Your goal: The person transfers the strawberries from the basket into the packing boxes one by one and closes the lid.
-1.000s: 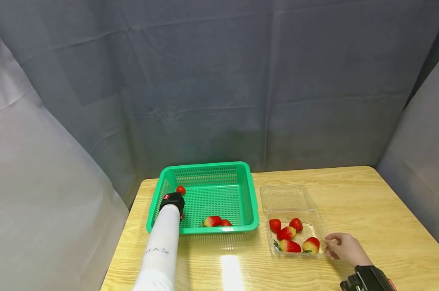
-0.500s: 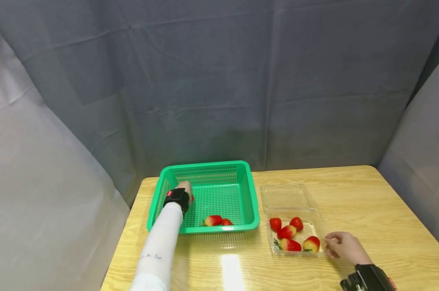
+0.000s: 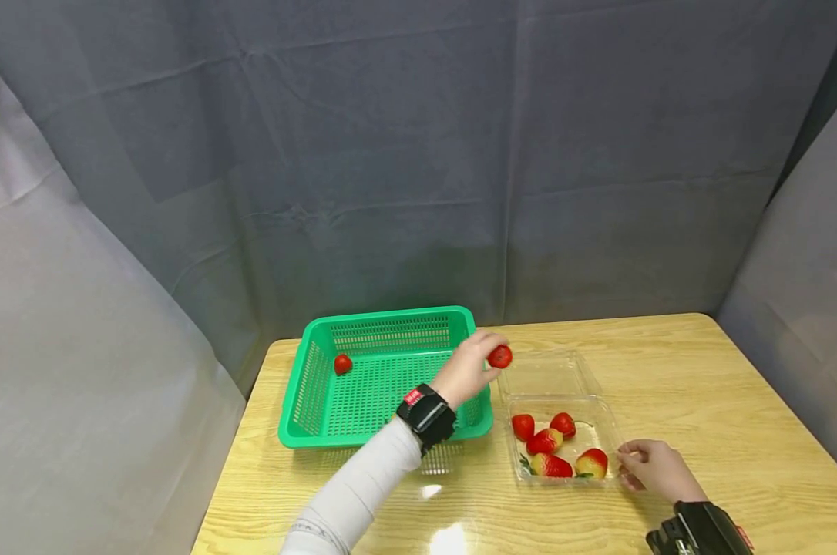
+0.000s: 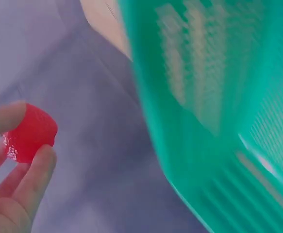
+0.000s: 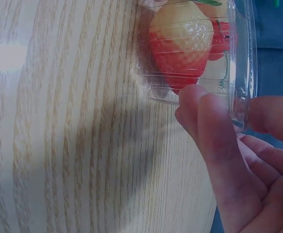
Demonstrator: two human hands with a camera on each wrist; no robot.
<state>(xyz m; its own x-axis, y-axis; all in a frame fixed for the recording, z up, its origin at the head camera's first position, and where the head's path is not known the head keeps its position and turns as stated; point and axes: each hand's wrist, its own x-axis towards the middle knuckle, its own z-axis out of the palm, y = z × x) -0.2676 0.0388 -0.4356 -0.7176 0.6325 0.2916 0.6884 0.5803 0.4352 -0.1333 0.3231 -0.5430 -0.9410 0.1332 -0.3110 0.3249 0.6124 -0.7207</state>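
Note:
My left hand (image 3: 468, 368) pinches a red strawberry (image 3: 500, 357) between thumb and fingers, just past the right rim of the green basket (image 3: 307, 339). The left wrist view shows the same strawberry (image 4: 33, 132) at the fingertips, apart from the basket wall. At the near right, my right hand (image 3: 661, 472) pinches the side rim of a clear plastic clamshell box (image 3: 564, 402). Its thumb and finger stand either side of that rim in the right wrist view. Several strawberries lie in the box, one (image 5: 182, 43) close to my right fingertips.
Another strawberry (image 3: 343, 364) lies at the basket's left side. The left forearm covers part of the basket's front. The box lid (image 3: 543, 371) is folded back on the wooden table (image 3: 703, 385). Grey cloth (image 3: 405, 154) hangs behind and at both sides.
My left hand has come up out of the basket's left part and moved right, carrying the strawberry over the right rim. The right hand and box stay where they were.

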